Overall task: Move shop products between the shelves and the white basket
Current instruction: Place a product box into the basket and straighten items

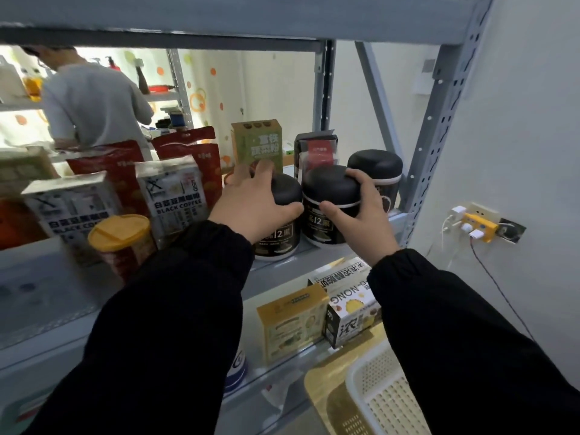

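The left hand (pixel 251 205) gripped the lid of the left black jar (pixel 279 237), and the right hand (pixel 361 211) gripped the right black jar (pixel 329 196). The jars were side by side at the grey shelf (pixel 282 273). The white basket (pixel 386 394) lay below, to the right.

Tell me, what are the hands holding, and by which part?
Each grips a black jar around its lid: the left hand the left jar, the right hand the middle jar.
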